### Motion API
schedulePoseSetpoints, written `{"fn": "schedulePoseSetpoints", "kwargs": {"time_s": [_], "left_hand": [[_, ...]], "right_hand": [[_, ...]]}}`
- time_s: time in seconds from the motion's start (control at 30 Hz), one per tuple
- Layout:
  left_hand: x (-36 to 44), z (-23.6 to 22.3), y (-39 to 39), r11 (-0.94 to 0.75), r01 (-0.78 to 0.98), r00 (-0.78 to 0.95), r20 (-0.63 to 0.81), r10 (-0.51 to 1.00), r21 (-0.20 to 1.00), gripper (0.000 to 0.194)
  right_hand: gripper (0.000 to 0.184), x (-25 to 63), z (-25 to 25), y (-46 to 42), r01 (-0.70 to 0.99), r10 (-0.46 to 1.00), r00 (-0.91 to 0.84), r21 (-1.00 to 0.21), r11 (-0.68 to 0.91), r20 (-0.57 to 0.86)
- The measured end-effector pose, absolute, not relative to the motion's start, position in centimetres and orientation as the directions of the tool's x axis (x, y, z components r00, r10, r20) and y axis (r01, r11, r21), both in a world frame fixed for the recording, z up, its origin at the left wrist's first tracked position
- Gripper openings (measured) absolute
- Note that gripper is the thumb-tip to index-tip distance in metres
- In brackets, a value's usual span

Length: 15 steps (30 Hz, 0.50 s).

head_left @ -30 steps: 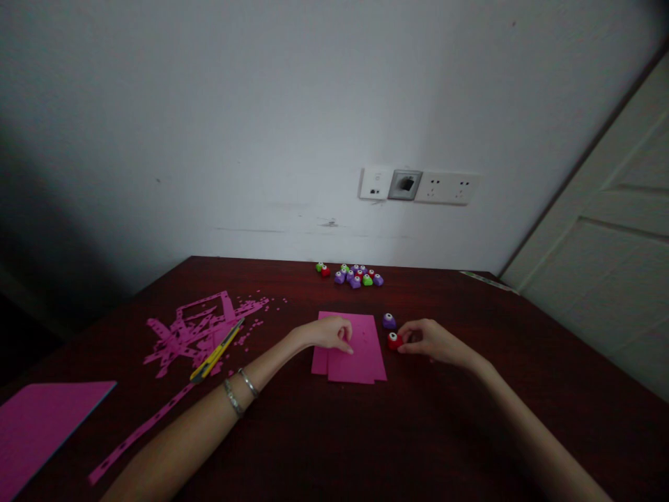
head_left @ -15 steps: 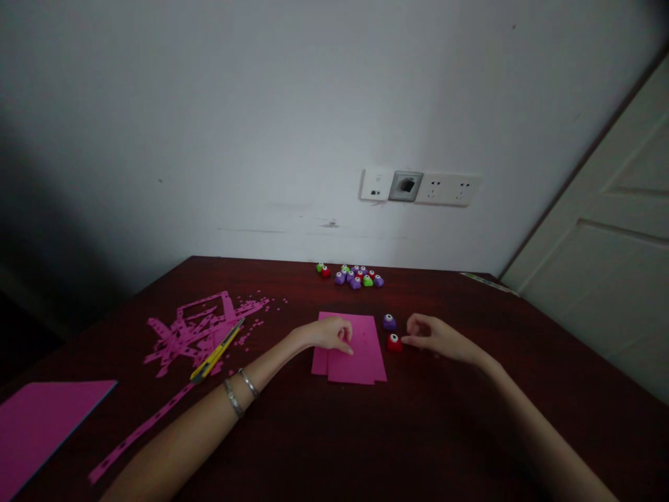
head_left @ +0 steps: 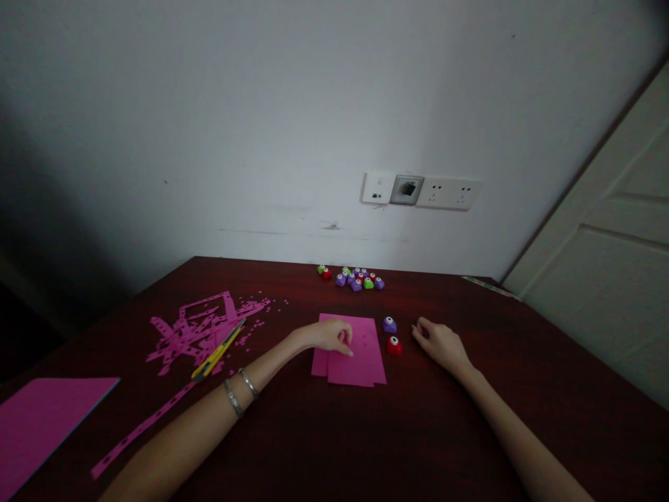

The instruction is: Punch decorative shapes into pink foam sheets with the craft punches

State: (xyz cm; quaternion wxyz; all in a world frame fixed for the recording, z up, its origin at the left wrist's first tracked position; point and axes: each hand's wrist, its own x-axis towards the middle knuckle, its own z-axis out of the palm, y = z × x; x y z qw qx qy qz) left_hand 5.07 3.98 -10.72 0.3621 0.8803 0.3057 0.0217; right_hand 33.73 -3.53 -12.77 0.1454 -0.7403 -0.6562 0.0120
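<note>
My left hand (head_left: 330,336) rests on pink sheets of paper (head_left: 360,369) in the middle of the table, its fingers loosely curled and the thumb apart from them. Nothing shows between them. Small marks or bits lie on the paper beside its fingertips. To the right, my right hand (head_left: 440,343) lies on the table with its fingers curled closed; whether anything small is inside is hidden. Between the paper and that hand stand a purple craft punch (head_left: 389,325) and a red craft punch (head_left: 394,346), both with a white eye shape on top, untouched.
Several purple, green and red punches (head_left: 356,284) cluster by the wall. On the left are punched pink paper strips (head_left: 191,335) with small confetti, a yellow utility knife (head_left: 217,352) and a large pink sheet (head_left: 49,418). Wall sockets (head_left: 448,193) sit above the table (head_left: 334,446).
My right hand has drawn back to the right, away from the red punch, and its fingers have curled in. My left hand has stayed on the pink paper.
</note>
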Motion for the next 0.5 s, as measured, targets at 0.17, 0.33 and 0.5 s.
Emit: {"fn": "schedulePoseSetpoints", "kwargs": {"time_s": [0.17,0.33,0.5], "left_hand": [[5.2,-9.9,3.8,-0.556,0.482,0.816,-0.115,0.566,0.677,0.028],[5.3,-8.8,5.7,-0.467,0.482,0.626,0.081,0.775,0.741,0.027],[4.9,-8.6,11.1,-0.321,0.6,0.272,0.191,0.943,0.732,0.019]], "right_hand": [[0.025,33.8,-12.9,-3.4,0.975,0.979,0.137,-0.192,-0.107,0.149],[0.026,34.0,-13.0,-3.4,0.977,0.979,0.14,-0.179,-0.113,0.149],[0.026,34.0,-13.0,-3.4,0.977,0.978,0.141,-0.181,-0.112,0.154]]}}
